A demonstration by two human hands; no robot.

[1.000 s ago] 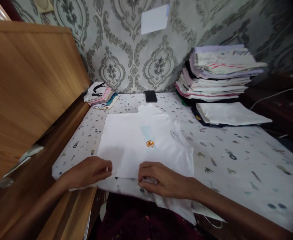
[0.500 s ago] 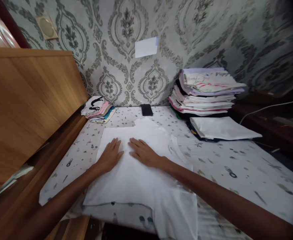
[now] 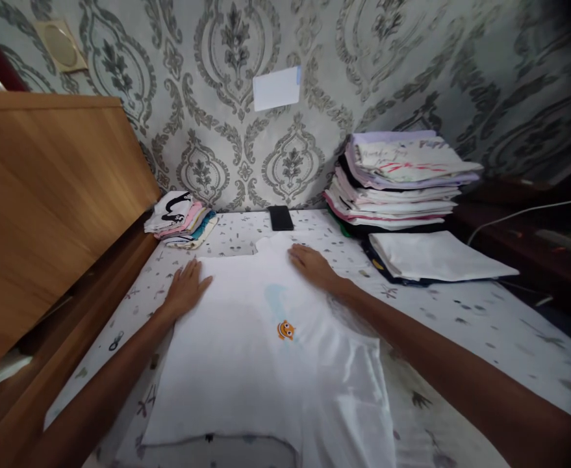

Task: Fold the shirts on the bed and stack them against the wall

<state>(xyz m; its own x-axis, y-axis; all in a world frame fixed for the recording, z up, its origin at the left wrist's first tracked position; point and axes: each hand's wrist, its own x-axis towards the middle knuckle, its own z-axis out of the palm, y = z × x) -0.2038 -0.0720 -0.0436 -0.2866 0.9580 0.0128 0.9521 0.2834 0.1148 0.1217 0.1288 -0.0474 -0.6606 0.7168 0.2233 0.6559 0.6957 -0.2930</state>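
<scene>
Head view: a white shirt [image 3: 231, 370] lies spread out on a patterned sheet [image 3: 441, 344], its neckline toward the right and its straight hem edge toward the left. One sleeve juts out at the far side, and the near right part spreads toward the bottom of the view in soft creases. A small orange print [image 3: 286, 330] with eyes sits near the middle of the garment, beside a pale blue patch.

The left hand [image 3: 186, 287] is open, palm down and fingers extended, at the shirt's far left corner. The right hand [image 3: 311, 266] is also palm down and loosely open, fingers close together and slightly bent, on the far edge beside the sleeve; no fabric is visibly pinched in either.

Beyond the shirt, a flat black object [image 3: 281, 218] lies near the wall [image 3: 245, 149]. A small pile of folded clothes [image 3: 180, 221] rests at the far left, next to a wooden panel [image 3: 56, 214]. At the far right stands a tall stack of folded clothes [image 3: 397, 185], with a folded white cloth [image 3: 441, 255] on dark fabric just in front.
</scene>
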